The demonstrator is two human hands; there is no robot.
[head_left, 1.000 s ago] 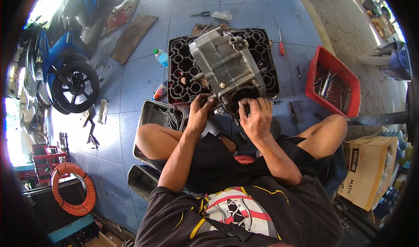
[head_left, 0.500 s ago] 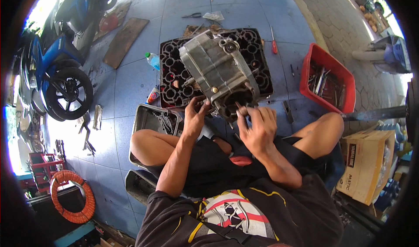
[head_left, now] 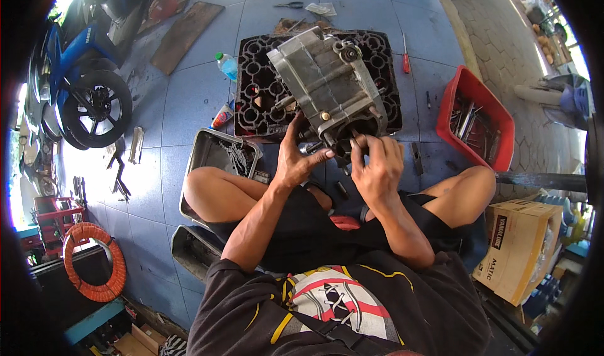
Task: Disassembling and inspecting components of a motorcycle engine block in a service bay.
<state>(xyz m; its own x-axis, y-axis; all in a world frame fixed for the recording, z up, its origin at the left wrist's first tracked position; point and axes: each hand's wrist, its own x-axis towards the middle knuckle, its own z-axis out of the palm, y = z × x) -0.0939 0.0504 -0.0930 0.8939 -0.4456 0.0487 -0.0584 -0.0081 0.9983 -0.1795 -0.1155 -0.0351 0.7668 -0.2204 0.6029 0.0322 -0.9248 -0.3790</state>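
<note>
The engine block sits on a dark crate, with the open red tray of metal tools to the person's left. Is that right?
Not quite: the head view shows the open red tray to the person's right; the engine block does sit on the dark crate.

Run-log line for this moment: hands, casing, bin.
metal engine casing: on black crate | left hand: at its near-left edge | right hand: at its near opening, grip unclear | red bin: right of crate

— Floored with what?
— With blue tiles (head_left: 195, 104), dark-smudged in places; then, past a pale kerb strip (head_left: 465, 41), with hexagonal pavers (head_left: 497, 47).
— Lit how?
— Brightly, from the left, in a white glare (head_left: 94, 167) across the tiles.
</note>
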